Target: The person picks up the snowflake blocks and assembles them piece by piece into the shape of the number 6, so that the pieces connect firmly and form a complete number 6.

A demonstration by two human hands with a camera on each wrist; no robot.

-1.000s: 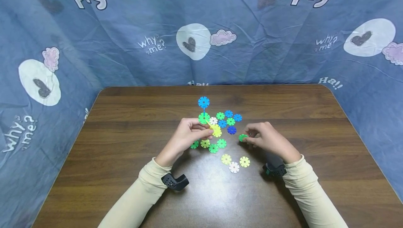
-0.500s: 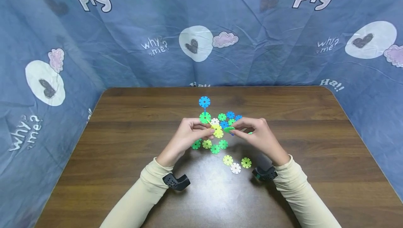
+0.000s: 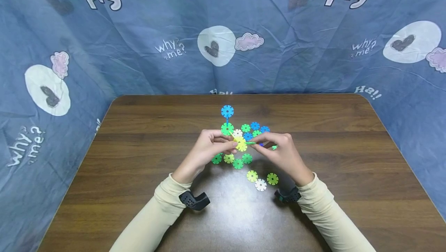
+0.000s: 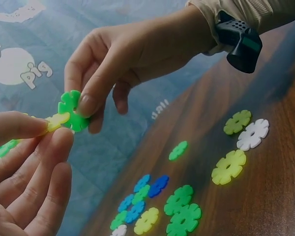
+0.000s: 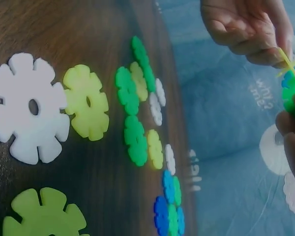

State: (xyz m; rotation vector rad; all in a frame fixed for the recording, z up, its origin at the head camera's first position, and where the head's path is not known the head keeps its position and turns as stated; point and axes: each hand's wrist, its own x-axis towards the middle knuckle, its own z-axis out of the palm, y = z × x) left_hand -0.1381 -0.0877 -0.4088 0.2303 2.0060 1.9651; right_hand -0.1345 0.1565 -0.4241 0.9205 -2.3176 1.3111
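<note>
My left hand (image 3: 213, 146) pinches a yellow notched disc (image 3: 241, 144), part of a chain of interlocking plastic snowflake discs. Farther along this chain are a green disc (image 3: 227, 129) and, at its far end, a blue disc (image 3: 227, 111). Between thumb and fingertips, my right hand (image 3: 281, 152) holds another green snowflake disc (image 4: 66, 104), seen edge-on in the head view. In the left wrist view its notched rim meets the edge of the yellow disc, the two standing crosswise. Fingers of my right hand cover part of the green disc.
Loose blue discs (image 3: 255, 126), with green and white ones, lie behind the hands. Nearer are green discs (image 3: 238, 163) and a yellow-green disc (image 3: 229, 159). Closer to the front, a white disc (image 3: 260, 185) lies between two yellow-green ones on the wooden table (image 3: 139, 167).
My right hand has lifted the green disc from the table's right side and brought it left to the yellow disc, turning it edge-on. My left hand stays nearly still with the chain.
</note>
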